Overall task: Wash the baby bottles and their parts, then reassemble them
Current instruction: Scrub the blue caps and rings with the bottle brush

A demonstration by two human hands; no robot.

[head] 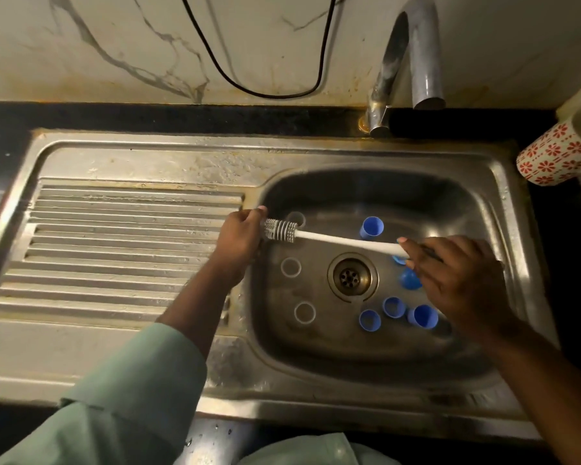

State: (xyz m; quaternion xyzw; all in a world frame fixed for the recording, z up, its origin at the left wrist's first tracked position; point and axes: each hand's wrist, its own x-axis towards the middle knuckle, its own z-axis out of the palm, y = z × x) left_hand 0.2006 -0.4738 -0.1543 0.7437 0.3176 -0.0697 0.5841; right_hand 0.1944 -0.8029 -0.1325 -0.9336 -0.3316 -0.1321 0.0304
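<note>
over the basin of the steel sink (pixel 316 374), the right hand (pixel 463 280) grips the white handle of a brush (pixel 329 237), whose bristle head reaches across to the left hand (pixel 240 234), which is curled at the basin's left edge; whether it holds anything i cannot tell. on the basin floor lie blue caps (pixel 371 227) and rings (pixel 369 320) to the right of the drain (pixel 351 276), some partly hidden under the right hand, and clear rings (pixel 291 267) to its left. a tap (pixel 416 55) arches above, and a red-patterned cup (pixel 554 156) stands on the counter at right.
</note>
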